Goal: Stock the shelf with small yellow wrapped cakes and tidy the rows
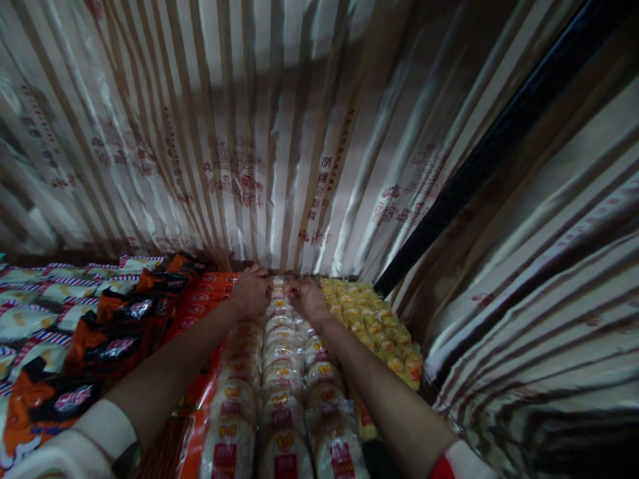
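Clear-wrapped round flat cakes point(283, 399), pale with red and yellow labels, lie overlapping in three long rows. At the far end of these rows my left hand point(253, 291) bends over the wrappers with its fingers curled in. Just to its right, my right hand point(305, 296) has its fingers drawn together at the far end of the middle row. A few small wrapped cakes point(279, 293) show between the two hands. What either hand grips is too dark and small to make out.
Left of the cakes lie flat red packets point(202, 303), orange-and-black bags point(107, 342) and white striped packets point(34, 319). Small yellow packs point(372, 319) stand on the right. A striped printed curtain point(279, 146) hangs behind; a dark pole point(479, 159) slants across the right.
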`<state>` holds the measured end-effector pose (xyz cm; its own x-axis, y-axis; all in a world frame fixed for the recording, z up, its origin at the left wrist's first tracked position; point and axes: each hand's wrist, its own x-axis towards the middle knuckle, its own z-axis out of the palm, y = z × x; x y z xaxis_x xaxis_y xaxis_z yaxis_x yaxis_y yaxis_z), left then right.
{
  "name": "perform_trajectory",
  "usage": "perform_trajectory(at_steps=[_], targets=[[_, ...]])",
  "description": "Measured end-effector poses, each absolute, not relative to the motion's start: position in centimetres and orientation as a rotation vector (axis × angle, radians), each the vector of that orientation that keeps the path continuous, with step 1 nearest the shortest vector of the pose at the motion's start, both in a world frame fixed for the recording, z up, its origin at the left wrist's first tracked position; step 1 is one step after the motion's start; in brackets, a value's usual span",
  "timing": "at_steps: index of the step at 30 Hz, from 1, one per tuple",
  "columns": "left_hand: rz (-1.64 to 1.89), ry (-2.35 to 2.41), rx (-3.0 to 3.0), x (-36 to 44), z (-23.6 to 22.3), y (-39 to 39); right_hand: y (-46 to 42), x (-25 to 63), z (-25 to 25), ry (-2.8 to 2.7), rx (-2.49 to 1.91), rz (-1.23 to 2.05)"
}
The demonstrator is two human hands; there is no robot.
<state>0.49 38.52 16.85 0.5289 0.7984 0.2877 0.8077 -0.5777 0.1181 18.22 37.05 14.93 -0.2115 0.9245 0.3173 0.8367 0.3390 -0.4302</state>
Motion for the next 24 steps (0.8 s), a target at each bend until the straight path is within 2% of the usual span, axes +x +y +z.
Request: perform_trajectory(at_steps=[12,24], targets=[[-0.282,-1.487,-2.672,1.2,17.0,38.3,37.7,18.4,14.2,-2.056,-1.533,0.191],[-0.303,-1.567,-2.616,1.6,16.3,38.2,37.8,18.5,14.4,-2.063,-1.562,0.18]])
